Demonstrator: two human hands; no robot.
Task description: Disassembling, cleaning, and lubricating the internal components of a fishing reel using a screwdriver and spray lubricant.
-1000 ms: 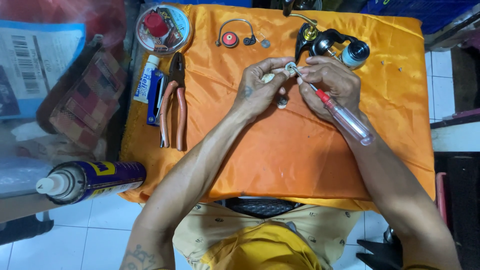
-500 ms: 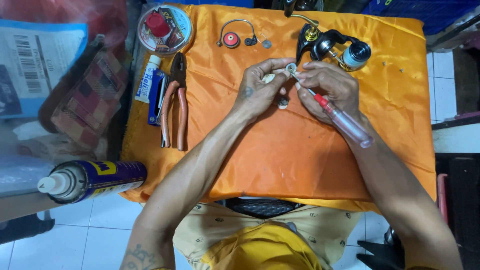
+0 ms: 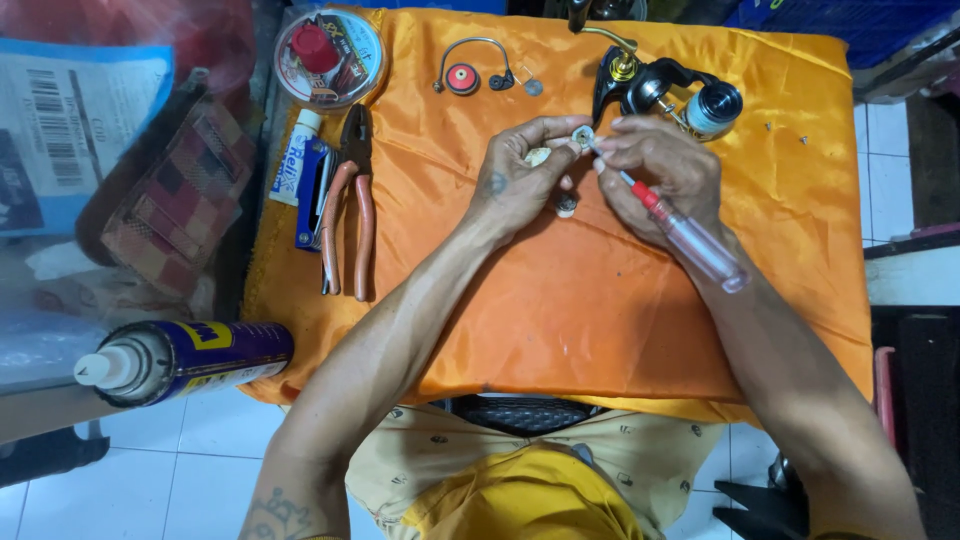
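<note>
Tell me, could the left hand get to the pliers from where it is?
Probably yes: the pliers lie uncovered on the orange cloth to the left hand's left, but its fingers hold a small round part.

a small table draped in an orange satin cloth [image 3: 600,320] carries the lot, standing over a white tiled floor [image 3: 150,470]. along its left edge lie red-handled pliers [image 3: 345,205], a white tube [image 3: 292,160] on a blue card and a round clear lid-box [image 3: 330,55]; at the back lie a wire bail arm with a red roller [image 3: 465,75], a small washer [image 3: 533,87] and a black fishing reel body with its spool [image 3: 665,95]. two tiny specks near the right back corner [image 3: 785,133] may be screws, and a small metal part [image 3: 566,207] rests on the cloth at the middle.
</note>
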